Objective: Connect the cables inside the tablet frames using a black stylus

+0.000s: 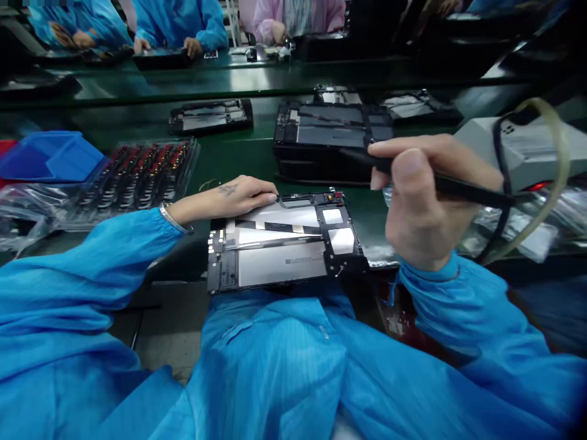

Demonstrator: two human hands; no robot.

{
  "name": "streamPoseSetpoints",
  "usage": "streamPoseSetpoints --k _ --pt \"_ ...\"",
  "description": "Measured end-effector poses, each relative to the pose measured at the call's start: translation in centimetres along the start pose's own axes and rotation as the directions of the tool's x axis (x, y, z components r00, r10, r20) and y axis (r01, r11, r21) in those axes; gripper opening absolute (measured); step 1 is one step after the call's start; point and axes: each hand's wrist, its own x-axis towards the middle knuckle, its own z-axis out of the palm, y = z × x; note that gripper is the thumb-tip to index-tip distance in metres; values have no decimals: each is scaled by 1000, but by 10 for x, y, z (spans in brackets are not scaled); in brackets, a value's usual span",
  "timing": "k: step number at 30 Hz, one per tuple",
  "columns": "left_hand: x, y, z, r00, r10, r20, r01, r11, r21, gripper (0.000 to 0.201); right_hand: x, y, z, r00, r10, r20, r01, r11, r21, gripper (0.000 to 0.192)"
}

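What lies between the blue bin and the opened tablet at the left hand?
In the head view, a clear tray of small parts, then a wrist bracelet and the left hand, touching the tablet.

gap beyond tablet point(282, 269), between parts tray point(137, 177) and stacked devices point(321, 134)

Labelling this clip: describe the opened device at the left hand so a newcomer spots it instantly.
Find the green bench just beyond the blue-clad lap. At its near edge, the left hand rests at the far side of a flat, opened device. Unlike the devices farther back, it lies nearest the lap, with two white patches toward its right end.
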Motion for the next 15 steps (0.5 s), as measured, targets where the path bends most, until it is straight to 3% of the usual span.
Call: streamPoseSetpoints --k 3,10,12,15 --pt "0 -8 3 1000 15 -3 -15 999 -32 40 17 15 14 999 -45 -6 46 995 87 11" --pt "-8 0 9 998 -20 -56 17 998 -58 36 28 47 38 961 81 263 -110 990 94 20" --pt "-10 1 10 998 -20 -58 17 998 -64 35 29 51 45 921 69 382 -112 989 92 29" --pt "-12 0 9 998 -28 -55 24 997 -77 32 30 54 56 813 23 581 -59 997 43 41"
